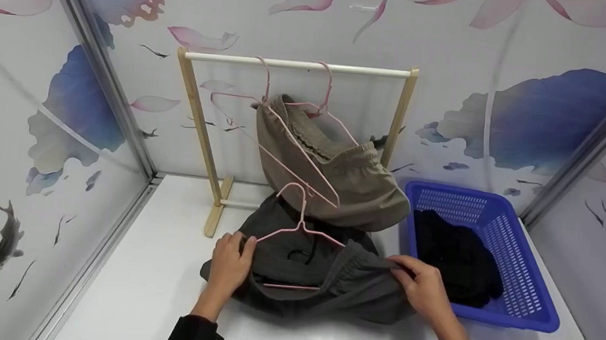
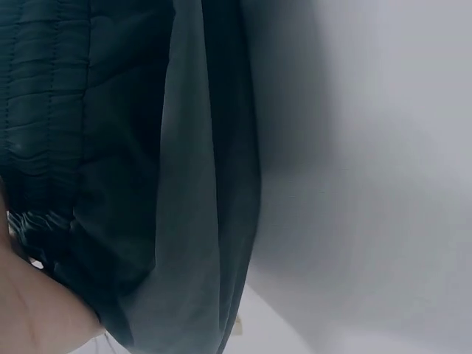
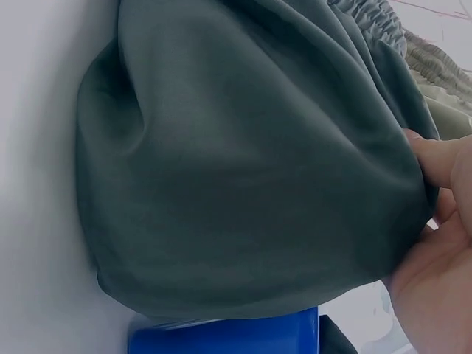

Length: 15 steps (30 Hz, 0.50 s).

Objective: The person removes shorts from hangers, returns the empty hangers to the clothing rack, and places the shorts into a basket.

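Dark grey shorts (image 1: 316, 279) lie on the white table with a pink wire hanger (image 1: 298, 229) partly inside the elastic waistband. My left hand (image 1: 230, 264) grips the waistband's left end together with the hanger's left arm. My right hand (image 1: 420, 290) pinches the right end of the waistband, pulling it outward. The left wrist view shows the dark fabric (image 2: 147, 184) close up beside my palm. In the right wrist view the grey cloth (image 3: 251, 162) bulges under my fingers (image 3: 442, 158).
A wooden rack (image 1: 295, 66) stands at the back with khaki shorts (image 1: 335, 172) on pink hangers. A blue basket (image 1: 490, 260) with dark clothes sits at the right, touching the grey shorts. Panel walls close in on three sides.
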Motion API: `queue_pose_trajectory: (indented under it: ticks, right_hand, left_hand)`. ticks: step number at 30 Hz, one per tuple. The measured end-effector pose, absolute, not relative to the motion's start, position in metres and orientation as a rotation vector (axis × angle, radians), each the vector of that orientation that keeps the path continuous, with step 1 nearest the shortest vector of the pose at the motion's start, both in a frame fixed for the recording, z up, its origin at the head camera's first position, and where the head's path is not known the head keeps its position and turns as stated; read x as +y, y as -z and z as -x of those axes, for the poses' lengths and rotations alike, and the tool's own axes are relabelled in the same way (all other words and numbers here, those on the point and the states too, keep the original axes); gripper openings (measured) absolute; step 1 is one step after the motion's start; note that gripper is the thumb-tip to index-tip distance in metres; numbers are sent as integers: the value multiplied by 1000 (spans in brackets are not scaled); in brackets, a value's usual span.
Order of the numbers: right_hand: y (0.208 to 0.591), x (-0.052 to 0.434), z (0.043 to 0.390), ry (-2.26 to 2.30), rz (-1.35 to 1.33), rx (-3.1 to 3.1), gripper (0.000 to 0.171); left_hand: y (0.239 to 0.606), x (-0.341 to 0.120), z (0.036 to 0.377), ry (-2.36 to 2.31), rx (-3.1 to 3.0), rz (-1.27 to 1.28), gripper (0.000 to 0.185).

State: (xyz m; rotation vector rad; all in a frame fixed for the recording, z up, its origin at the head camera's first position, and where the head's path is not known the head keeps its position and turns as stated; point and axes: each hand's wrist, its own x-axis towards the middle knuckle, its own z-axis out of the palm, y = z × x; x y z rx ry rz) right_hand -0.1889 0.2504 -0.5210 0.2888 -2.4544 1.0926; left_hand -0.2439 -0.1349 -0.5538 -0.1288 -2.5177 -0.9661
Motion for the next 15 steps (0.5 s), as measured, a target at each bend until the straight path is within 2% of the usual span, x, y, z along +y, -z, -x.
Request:
queue_pose_trajectory:
  ticks: [9,15]
  right_hand:
    - [517,253,191,-1101,-242,-2493,28]
    - [516,251,192,-1062,-311,-2464,28]
  left_hand:
    - [539,-128,249,930,-2466,178,31]
    - [533,-123,252,895,-2411,218,31]
